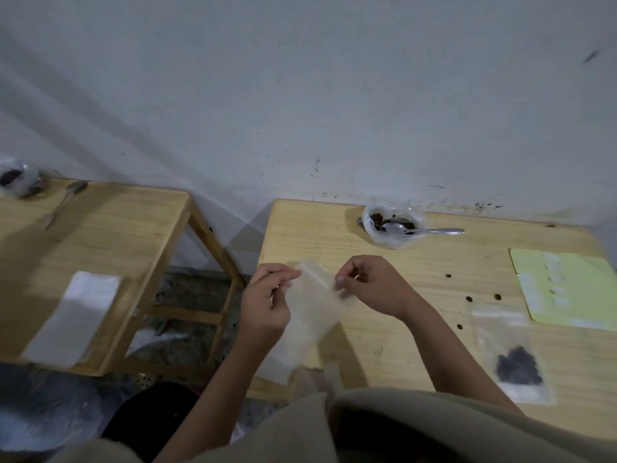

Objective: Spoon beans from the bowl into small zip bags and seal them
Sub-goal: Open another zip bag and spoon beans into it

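status: one bag done, a second in hand and not yet filled.

your left hand (265, 305) and your right hand (374, 284) each pinch an upper corner of an empty zip bag (312, 315), fingers curled onto its mouth edge. the bag hangs in the air over the near-left corner of the table (400, 329), tilted, with no beans visible inside. judged from the grip, you are parting or checking the zip strip; whether the mouth is already apart cannot be told, as the film is blurred.

completed work: one filled bag (510, 355) lies flat on the table to your right, with a dark cluster of beans in its lower half. its zip strip looks flat, but the seal cannot be confirmed.

supply: the bowl (390, 228) stands at the far edge of the table by the wall, well apart from your hands. it appears lined or wrapped in clear plastic, and only a little dark material shows inside. the spoon (424, 230) rests in it with the handle pointing right.

remaining steps, as a judgement: open the bag mouth, free one hand for the spoon, load beans, press the zip closed.

a yellow-green sheet (567, 289) lies at the far right. a second table (100, 245) to the left carries a stack of white sheets or bags (76, 315).
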`<act>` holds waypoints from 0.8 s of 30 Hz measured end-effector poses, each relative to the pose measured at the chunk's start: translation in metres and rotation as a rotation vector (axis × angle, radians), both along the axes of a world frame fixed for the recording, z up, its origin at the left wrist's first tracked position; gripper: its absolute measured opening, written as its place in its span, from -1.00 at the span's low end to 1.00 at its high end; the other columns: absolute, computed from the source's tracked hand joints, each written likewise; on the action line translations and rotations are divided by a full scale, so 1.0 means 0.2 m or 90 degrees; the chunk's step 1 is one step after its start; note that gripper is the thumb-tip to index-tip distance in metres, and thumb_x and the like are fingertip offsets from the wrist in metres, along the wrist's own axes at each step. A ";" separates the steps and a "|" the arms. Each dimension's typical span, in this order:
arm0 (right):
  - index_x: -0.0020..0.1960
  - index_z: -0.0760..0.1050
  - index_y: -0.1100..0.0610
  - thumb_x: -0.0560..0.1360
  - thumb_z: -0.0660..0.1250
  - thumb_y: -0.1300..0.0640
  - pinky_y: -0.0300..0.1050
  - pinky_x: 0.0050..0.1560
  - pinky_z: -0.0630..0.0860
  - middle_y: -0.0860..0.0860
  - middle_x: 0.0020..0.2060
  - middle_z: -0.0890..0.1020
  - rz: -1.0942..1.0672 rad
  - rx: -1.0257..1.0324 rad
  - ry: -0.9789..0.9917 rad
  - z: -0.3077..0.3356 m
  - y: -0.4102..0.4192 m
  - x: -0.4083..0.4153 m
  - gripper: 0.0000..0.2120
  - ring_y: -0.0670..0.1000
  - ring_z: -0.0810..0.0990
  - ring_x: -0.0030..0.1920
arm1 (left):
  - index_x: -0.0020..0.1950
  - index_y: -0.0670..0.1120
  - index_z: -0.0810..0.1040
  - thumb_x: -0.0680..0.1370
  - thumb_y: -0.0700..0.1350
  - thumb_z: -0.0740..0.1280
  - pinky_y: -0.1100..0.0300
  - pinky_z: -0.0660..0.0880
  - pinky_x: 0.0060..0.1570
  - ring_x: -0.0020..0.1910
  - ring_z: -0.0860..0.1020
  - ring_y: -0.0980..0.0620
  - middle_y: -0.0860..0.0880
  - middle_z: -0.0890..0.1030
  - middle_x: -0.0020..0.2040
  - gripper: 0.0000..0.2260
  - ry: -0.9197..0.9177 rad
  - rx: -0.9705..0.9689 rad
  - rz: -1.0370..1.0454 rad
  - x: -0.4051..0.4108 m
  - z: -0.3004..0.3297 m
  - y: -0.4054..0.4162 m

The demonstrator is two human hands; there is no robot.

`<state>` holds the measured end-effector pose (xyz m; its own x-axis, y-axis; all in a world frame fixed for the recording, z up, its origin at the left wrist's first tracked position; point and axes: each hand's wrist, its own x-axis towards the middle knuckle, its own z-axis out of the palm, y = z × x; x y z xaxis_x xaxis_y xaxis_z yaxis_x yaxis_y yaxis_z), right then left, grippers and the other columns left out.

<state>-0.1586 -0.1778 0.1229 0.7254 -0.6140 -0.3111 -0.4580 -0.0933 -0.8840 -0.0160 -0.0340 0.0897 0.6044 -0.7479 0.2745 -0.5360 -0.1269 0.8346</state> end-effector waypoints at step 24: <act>-0.40 0.52 0.24 0.34 0.52 0.25 -0.27 -0.41 0.38 0.01 -0.52 0.57 -0.098 -0.009 -0.116 0.11 -0.32 -0.49 -0.78 -0.14 0.44 -0.50 | -0.13 -0.08 0.50 0.41 -0.21 0.49 0.36 0.46 -0.37 -0.41 0.61 0.14 0.06 0.59 -0.14 -0.82 0.260 -0.005 0.051 -0.69 0.37 -0.59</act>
